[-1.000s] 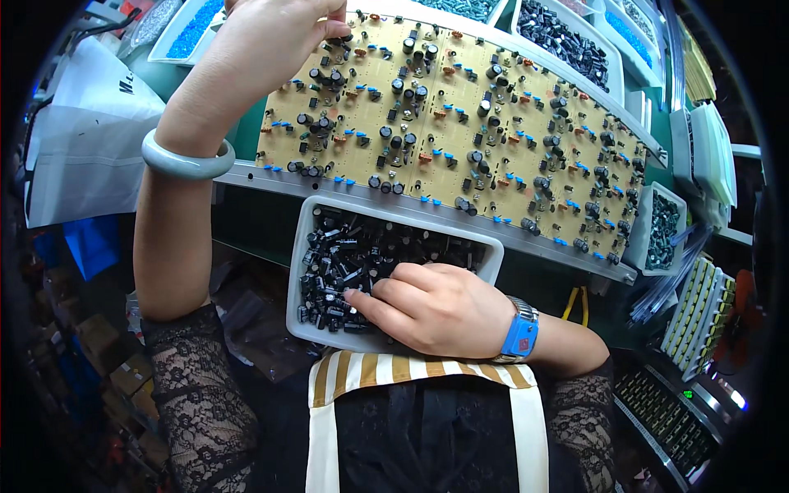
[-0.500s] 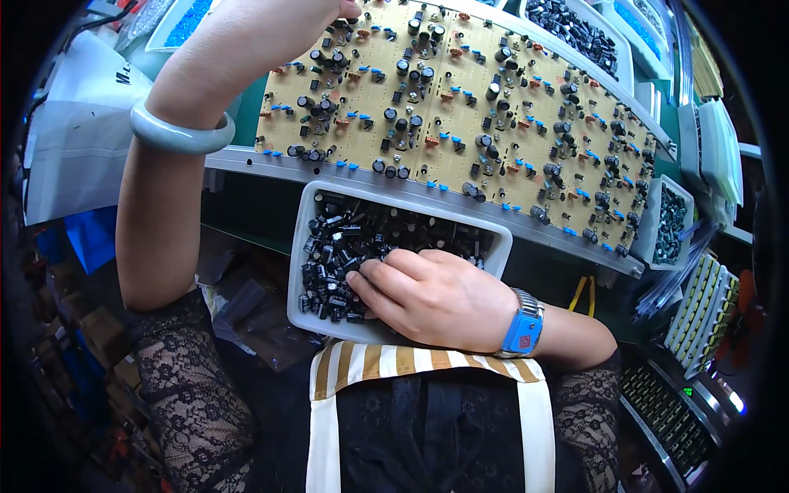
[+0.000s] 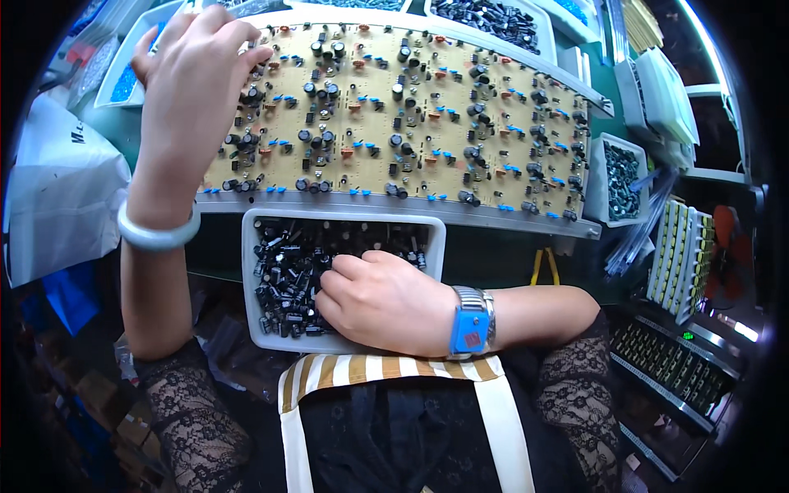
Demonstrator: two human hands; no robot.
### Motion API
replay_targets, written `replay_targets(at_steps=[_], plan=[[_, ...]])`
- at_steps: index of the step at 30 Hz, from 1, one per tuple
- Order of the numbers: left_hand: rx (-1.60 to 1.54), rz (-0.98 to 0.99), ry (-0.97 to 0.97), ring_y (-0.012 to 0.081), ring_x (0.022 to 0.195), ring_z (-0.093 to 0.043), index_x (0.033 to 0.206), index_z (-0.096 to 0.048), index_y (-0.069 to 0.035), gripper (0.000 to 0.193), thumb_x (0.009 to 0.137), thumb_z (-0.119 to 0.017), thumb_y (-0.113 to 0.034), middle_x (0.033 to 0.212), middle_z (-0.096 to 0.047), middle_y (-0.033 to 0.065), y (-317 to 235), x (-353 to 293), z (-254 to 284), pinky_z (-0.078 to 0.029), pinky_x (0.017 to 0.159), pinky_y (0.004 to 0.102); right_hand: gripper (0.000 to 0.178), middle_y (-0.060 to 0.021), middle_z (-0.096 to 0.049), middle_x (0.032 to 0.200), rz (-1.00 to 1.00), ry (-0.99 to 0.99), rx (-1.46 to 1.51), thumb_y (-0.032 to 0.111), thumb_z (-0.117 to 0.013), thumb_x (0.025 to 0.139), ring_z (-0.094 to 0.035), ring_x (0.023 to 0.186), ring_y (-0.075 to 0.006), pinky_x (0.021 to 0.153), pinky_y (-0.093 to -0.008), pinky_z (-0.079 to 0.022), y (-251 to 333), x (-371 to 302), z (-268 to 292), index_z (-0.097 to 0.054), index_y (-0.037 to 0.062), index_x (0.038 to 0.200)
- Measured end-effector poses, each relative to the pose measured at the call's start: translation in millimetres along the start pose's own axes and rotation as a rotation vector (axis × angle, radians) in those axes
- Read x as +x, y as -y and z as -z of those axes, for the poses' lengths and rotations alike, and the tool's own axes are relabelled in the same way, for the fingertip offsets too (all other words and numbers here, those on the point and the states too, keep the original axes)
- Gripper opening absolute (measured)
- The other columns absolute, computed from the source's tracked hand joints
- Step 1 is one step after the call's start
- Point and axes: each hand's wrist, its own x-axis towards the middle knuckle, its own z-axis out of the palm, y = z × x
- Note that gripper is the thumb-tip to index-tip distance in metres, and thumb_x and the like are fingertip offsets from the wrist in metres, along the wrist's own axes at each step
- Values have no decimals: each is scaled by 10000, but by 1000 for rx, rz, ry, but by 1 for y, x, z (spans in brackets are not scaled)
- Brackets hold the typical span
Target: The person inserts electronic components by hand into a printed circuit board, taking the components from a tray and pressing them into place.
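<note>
My left hand [image 3: 193, 82] reaches over the far left corner of a wide panel of tan circuit boards [image 3: 374, 123]. Its fingers are bent, with thumb and forefinger close together near small black parts on the panel; whatever lies between them is hidden. Black cylindrical capacitors [image 3: 283, 279] fill a white plastic bin [image 3: 345, 215] at the panel's near edge. My right hand [image 3: 378, 300] rests in that bin, fingers curled down among the capacitors, fingertips out of sight. The panel carries rows of black capacitors, blue discs and orange-red parts.
A metal rail [image 3: 394, 207] borders the panel's near side. Farther back stand bins of black parts [image 3: 485, 23] and blue parts [image 3: 123, 82]. At right are a bin of dark green parts [image 3: 622, 181] and racks of yellow-green parts [image 3: 678, 259]. A white bag [image 3: 62, 189] hangs at left.
The view has shifted, so panel and bin appear farther left and lower. My left hand, mostly cut off before, is now in sight and nearer the panel's left edge. The right hand stays in the bin.
</note>
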Motion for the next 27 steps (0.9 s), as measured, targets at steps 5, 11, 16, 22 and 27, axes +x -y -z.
replay_targets(at_steps=[5, 11, 16, 22, 27], plan=[[-509, -87, -96, 243, 930, -639, 978, -769, -118, 162, 867, -857, -198, 922, -680, 24, -53, -54, 35, -432, 963, 419, 158, -60, -621, 950, -58, -116, 171, 117, -698, 923, -674, 925, -242, 759, -339, -572, -12, -27, 17, -721, 33, 1055], [-773, -164, 370, 217, 976, -623, 1058, -782, -129, 244, 882, -820, -295, 902, -657, -5, -114, -94, 58, -425, 994, 396, 270, -85, -726, 1161, -559, -567, 1093, -23, -754, 980, -759, 942, -166, 819, -299, -625, -30, -86, 42, -748, -7, 1249], [-825, -311, 370, 204, 1016, -628, 1181, -770, -118, 330, 889, -769, -270, 935, -671, 8, -150, -86, 47, -415, 1015, 401, 288, -79, -723, 1177, -794, -762, 1057, -22, -734, 1002, -729, 967, -113, 851, -273, -612, -41, -123, 53, -726, -40, 1289], [-736, -479, 410, 204, 983, -606, 1102, -748, -81, 277, 849, -696, -181, 927, -612, 14, -205, -64, 47, -407, 1033, 384, 241, -93, -758, 1101, -804, -803, 662, 10, -777, 981, -759, 981, -147, 869, -276, -625, -48, -135, 53, -761, -47, 1214], [-821, -436, 306, 205, 982, -580, 1059, -734, -69, 233, 857, -684, -173, 958, -581, 31, -215, -61, 42, -422, 1007, 382, 220, -109, -763, 1064, -724, -715, 389, -9, -795, 950, -760, 949, -161, 826, -280, -625, -54, -146, 60, -778, -33, 1168]])
